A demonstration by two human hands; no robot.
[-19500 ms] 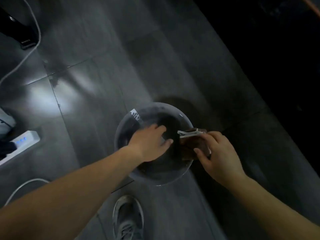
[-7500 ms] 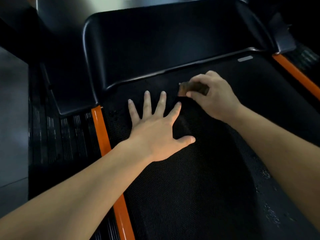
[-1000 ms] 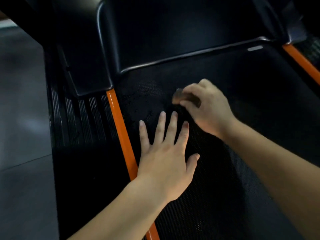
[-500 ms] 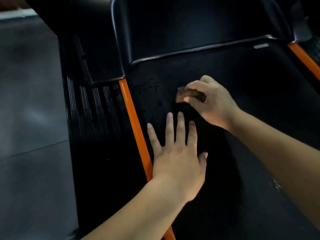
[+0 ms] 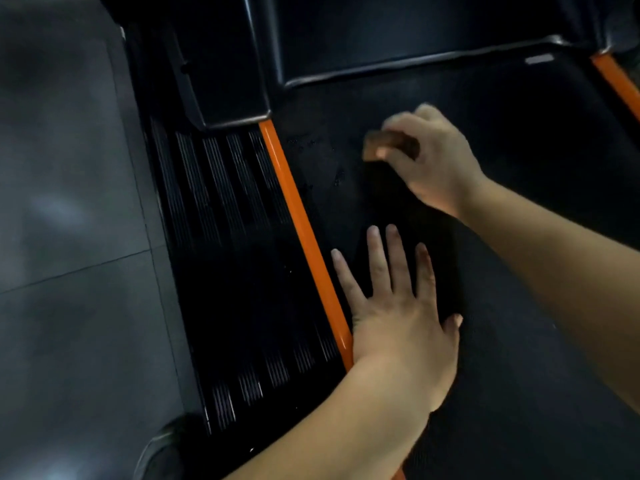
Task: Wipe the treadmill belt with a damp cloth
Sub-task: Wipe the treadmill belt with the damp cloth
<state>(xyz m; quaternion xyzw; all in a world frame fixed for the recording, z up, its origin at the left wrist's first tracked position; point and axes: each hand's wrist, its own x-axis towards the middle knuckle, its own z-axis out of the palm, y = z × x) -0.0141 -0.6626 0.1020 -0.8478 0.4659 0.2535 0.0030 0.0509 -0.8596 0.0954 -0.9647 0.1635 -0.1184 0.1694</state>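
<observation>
One belt [image 5: 519, 341] between two orange strips [image 5: 301, 230]: right hand [image 5: 436, 157] is gripping one cloth [image 5: 384, 145] on it, at 12 o'clock from left hand [image 5: 398, 327], which is lying flat, fingers spread.

belt [image 5: 519, 341]: matt black, finely dimpled rubber
side strip [image 5: 301, 233]: glossy orange
side rail [image 5: 221, 209]: ribbed black plastic
motor cover [image 5: 381, 36]: smooth, slightly shiny plastic
floor [image 5: 69, 202]: grey tiles, dull sheen

Small brown wadded cloth [image 5: 382, 143] in the right hand [image 5: 440, 164], on the black textured treadmill belt [image 5: 519, 375], front left.
</observation>
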